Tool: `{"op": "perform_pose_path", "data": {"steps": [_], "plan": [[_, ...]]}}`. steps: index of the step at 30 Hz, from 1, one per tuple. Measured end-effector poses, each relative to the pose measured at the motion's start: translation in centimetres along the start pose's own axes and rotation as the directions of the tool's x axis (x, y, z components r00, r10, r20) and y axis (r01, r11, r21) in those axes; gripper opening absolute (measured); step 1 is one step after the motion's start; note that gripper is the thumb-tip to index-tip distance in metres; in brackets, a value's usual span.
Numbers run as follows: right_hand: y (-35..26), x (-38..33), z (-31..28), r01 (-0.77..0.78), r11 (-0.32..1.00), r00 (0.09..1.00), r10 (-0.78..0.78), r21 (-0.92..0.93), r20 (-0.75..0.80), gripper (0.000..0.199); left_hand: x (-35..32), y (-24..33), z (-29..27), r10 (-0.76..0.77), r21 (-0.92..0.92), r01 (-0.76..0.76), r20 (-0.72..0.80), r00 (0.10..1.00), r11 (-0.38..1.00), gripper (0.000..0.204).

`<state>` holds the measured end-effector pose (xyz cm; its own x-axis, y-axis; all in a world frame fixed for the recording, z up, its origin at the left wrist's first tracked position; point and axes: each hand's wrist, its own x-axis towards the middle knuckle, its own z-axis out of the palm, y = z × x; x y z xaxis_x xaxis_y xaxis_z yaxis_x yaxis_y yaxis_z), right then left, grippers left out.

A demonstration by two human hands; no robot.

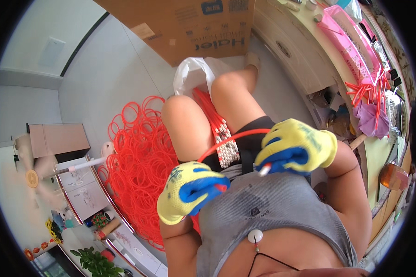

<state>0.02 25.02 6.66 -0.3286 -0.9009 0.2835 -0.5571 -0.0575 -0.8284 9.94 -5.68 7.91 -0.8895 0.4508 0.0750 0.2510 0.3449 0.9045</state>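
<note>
Both my hands wear yellow and blue work gloves. My left hand (192, 191) grips one end of a thin red tube (238, 136) that arcs up over my lap. Its other end, with a white tip, sits pinched in my right hand (296, 147). Between my knees lies a bundle of red tubes with white ends (223, 134), running up toward a white plastic bag (194, 74). A large heap of red loops (141, 159) lies on the floor to my left.
A brown cardboard box (185, 25) stands ahead on the floor. On my right a yellowish table (379, 152) holds a pink tray (351, 44), loose red tubes (370, 87) and a purple cloth (372, 117). A standing fan (32, 177) and a low cabinet (90, 194) are at left.
</note>
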Motion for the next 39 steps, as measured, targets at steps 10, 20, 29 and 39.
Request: {"op": "perform_pose_path", "data": {"steps": [10, 20, 29, 39], "plan": [[2.5, 0.4, 6.6, 0.159, 0.884, 0.968, -0.228, -0.440, -0.107, 0.040, -0.6, -0.5, 3.3, -0.096, 0.270, 0.129, -0.133, 0.987, 0.954, 0.023], [4.4, -1.1, 7.7, 0.135, 0.924, 0.986, -0.160, -0.358, -0.041, 0.016, 0.1, -1.2, 4.2, -0.103, 0.324, 0.107, -0.029, 0.994, 0.940, 0.023], [9.5, -0.6, 7.4, 0.603, 0.687, 0.774, -0.627, -0.405, 0.089, 0.025, 0.8, -2.0, 4.8, 0.006, 0.250, 0.008, -0.053, 0.999, 0.968, 0.018], [8.3, -0.7, 6.1, 0.401, 0.896, 0.916, -0.396, -0.191, 0.061, 0.030, 0.3, -1.7, 3.7, -0.055, 0.249, 0.066, -0.051, 0.997, 0.966, 0.020]]}}
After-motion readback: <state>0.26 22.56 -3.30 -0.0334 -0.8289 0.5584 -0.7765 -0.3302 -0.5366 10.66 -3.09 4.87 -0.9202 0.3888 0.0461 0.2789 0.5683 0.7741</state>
